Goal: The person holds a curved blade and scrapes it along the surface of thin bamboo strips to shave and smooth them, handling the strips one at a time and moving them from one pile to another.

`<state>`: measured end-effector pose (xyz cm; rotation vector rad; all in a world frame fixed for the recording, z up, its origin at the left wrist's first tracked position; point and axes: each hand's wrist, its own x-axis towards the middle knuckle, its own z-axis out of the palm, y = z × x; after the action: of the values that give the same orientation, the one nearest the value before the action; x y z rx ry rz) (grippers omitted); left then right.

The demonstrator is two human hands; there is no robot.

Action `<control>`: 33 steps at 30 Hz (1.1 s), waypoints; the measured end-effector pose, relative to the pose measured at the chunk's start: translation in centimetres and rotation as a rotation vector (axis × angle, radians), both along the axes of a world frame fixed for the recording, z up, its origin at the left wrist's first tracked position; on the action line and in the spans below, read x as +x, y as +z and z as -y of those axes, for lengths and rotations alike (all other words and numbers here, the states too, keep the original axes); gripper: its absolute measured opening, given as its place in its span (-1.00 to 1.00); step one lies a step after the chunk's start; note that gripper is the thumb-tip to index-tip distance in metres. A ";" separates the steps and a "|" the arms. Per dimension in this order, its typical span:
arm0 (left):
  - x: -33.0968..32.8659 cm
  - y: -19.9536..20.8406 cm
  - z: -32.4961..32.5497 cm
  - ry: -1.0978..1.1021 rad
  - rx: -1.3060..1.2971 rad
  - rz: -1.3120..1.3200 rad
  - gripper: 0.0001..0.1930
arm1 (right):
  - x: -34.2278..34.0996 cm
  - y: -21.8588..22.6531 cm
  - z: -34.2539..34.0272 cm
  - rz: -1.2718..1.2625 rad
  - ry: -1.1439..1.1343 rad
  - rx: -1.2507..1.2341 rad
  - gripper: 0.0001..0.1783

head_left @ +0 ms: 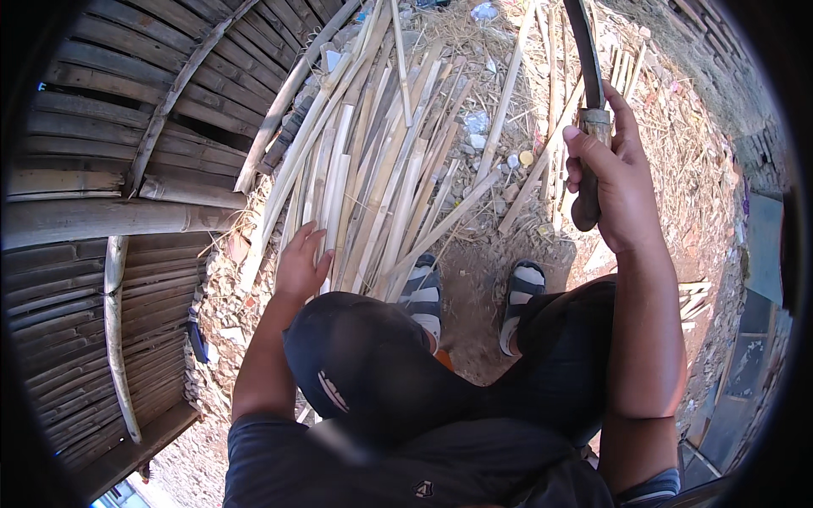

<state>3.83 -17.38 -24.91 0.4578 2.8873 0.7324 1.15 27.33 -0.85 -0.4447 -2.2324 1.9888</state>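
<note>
My right hand (622, 182) is wrapped round the dark wooden handle of a machete (588, 59), raised off the ground at the right. Its long dark blade points away from me and runs out of the top of the view. My left hand (301, 267) lies on the near left ends of a heap of split bamboo strips (373, 186), its fingers stretched out and the thumb apart. No strip is visibly lifted by it. The pale strips lie lengthwise, fanned out on the ground ahead of my left foot.
At the left stands a slatted bamboo wall (76, 220) with a thick horizontal pole. My sandalled feet (523, 292) are on bare dirt. More strips (555, 102), straw and plastic scraps (476, 123) litter the ground ahead. A rough wall (732, 51) borders the far right.
</note>
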 end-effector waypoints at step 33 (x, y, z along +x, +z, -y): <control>-25.1 -7.9 -23.9 0.119 -0.349 0.247 -0.32 | 0.0 -1.9 -8.8 0.204 0.000 -0.079 0.07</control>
<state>-21.30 6.57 -32.82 0.1421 2.7402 0.2618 1.16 36.17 -2.74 -0.6861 -2.2714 2.1246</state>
